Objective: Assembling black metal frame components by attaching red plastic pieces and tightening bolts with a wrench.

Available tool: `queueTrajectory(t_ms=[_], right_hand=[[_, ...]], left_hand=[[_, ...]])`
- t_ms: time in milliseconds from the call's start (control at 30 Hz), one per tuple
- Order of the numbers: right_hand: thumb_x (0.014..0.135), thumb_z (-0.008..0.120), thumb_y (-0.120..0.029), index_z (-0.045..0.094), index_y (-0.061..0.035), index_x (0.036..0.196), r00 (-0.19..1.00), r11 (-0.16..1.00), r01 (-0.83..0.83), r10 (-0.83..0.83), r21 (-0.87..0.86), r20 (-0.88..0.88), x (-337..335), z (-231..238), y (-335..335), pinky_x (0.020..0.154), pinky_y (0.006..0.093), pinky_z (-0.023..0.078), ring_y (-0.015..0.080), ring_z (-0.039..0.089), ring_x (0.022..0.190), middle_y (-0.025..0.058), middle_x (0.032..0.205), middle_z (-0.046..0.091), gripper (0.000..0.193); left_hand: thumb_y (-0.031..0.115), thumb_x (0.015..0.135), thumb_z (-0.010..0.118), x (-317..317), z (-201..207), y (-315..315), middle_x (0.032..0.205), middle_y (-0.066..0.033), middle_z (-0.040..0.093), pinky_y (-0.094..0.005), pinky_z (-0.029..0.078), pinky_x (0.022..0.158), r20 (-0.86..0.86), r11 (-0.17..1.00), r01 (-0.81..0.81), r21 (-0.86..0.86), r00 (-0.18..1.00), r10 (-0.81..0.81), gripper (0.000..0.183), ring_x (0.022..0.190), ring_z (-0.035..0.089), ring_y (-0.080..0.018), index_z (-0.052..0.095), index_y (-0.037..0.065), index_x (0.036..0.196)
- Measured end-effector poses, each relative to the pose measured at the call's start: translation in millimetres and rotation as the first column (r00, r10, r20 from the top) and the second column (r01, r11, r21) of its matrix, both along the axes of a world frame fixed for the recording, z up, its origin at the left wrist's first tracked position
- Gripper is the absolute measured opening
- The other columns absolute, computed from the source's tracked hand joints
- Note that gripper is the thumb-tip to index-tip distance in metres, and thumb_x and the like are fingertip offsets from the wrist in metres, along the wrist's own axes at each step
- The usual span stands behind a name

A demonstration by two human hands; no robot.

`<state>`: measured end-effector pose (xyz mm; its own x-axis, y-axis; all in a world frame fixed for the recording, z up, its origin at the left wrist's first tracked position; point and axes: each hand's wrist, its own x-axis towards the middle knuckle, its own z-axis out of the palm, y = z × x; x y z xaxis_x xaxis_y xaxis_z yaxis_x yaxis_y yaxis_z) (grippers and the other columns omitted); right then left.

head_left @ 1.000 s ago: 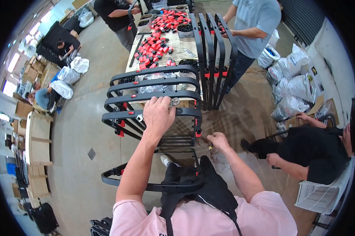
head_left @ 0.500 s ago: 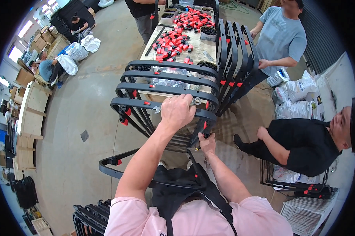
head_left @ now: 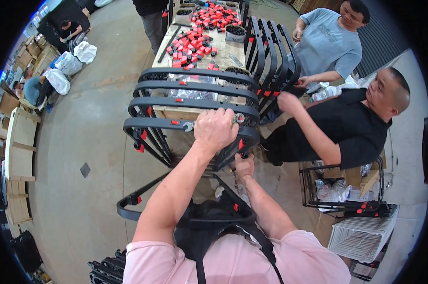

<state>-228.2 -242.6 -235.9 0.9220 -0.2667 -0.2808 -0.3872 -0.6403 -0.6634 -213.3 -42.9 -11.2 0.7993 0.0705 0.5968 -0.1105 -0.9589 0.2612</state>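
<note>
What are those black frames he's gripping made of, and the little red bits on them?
The black frames look like bent metal tubing with a matte black coat: thin, evenly curved bars with a dull sheen. The red clips look like moulded plastic, bright and uniform, though that is unsure. The left hand grips the nearest bar; the right hand sits below it.

A long wooden table (head_left: pixel 233 49) runs from the centre of the frame toward the upper edge. A heap of small red and black parts (head_left: pixel 195 33) lies spread over its top, with round dark tubs (head_left: pixel 236 29) among them toward the upper right and a long dark bar (head_left: pixel 169 38) near its left edge. Black metal frames (head_left: pixel 270 52) lean against the table's right side. Around it is a grey concrete floor (head_left: pixel 95 142), on which white filled bags (head_left: pixel 72 59) sit at the upper left, beside wooden pallets (head_left: pixel 17 156) along the left rim.
</note>
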Motion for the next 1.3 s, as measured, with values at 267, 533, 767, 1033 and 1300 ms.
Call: queueTrajectory(t_ms=[267, 533, 767, 1033, 1300], right_hand=[[0.085, 0.069, -0.035, 0.070, -0.0022, 0.096, 0.957, 0.985, -0.172, 0.173, 0.023, -0.232, 11.6, -8.0, -32.8, 0.073, 0.0437, 0.049, 0.0318, 0.064, 0.080, 0.0155, 0.084, 0.071, 0.034], [0.090, 0.071, -0.042, 0.061, -0.0123, 0.076, 0.711, 0.972, -0.085, 0.213, 0.219, -0.670, 12.5, 102.3, -30.7, 0.040, 0.0341, 0.027, 0.0138, 0.038, 0.041, -0.0019, 0.056, 0.047, 0.035], [0.096, 0.066, -0.055, 0.065, -0.0167, 0.083, 0.545, 0.923, -0.176, 0.381, 0.342, -0.747, 38.9, 140.4, -48.3, 0.043, 0.0290, 0.030, 0.0090, 0.041, 0.044, -0.0030, 0.057, 0.052, 0.041], [0.089, 0.066, -0.051, 0.072, -0.0048, 0.083, 0.754, 0.843, -0.530, 0.421, -0.089, -0.504, 20.9, 87.5, -44.7, 0.069, 0.0471, 0.053, 0.0316, 0.070, 0.075, 0.0171, 0.082, 0.073, 0.047], [0.094, 0.057, -0.050, 0.068, 0.0015, 0.109, 0.822, 0.754, -0.570, 0.530, -0.327, -0.211, -11.4, 63.3, -45.4, 0.091, 0.0560, 0.054, 0.0491, 0.070, 0.101, 0.0301, 0.097, 0.073, 0.055]], left_hand=[[0.030, 0.078, 0.073, 2.2, -6.2, -3.8, 0.075, -0.0065, 0.065, -0.0412, 0.052, 0.071, -0.034, 1.000, 0.008, -0.027, 0.999, -0.009, 0.021, 0.072, 0.068, -0.0261, 0.062, 0.012, 0.080], [0.031, 0.077, 0.074, -1.3, -6.7, -2.7, 0.076, -0.0063, 0.064, -0.0408, 0.051, 0.070, -0.028, 0.999, 0.011, -0.042, 1.000, -0.012, 0.022, 0.072, 0.068, -0.0252, 0.064, 0.012, 0.079], [0.027, 0.076, 0.073, 1.4, -10.3, -3.3, 0.073, -0.0060, 0.064, -0.0414, 0.051, 0.070, -0.002, 0.997, 0.013, -0.077, 1.000, -0.013, 0.019, 0.070, 0.067, -0.0263, 0.062, 0.012, 0.078], [0.026, 0.075, 0.073, 4.2, -8.0, -4.5, 0.071, -0.0055, 0.063, -0.0402, 0.052, 0.072, 0.003, 0.997, 0.002, -0.077, 1.000, -0.002, 0.018, 0.070, 0.068, -0.0254, 0.062, 0.012, 0.077], [0.025, 0.074, 0.073, 4.0, -7.8, -3.6, 0.071, -0.0051, 0.063, -0.0385, 0.051, 0.070, -0.019, 0.998, 0.007, -0.068, 1.000, -0.008, 0.018, 0.070, 0.067, -0.0243, 0.062, 0.012, 0.076]])
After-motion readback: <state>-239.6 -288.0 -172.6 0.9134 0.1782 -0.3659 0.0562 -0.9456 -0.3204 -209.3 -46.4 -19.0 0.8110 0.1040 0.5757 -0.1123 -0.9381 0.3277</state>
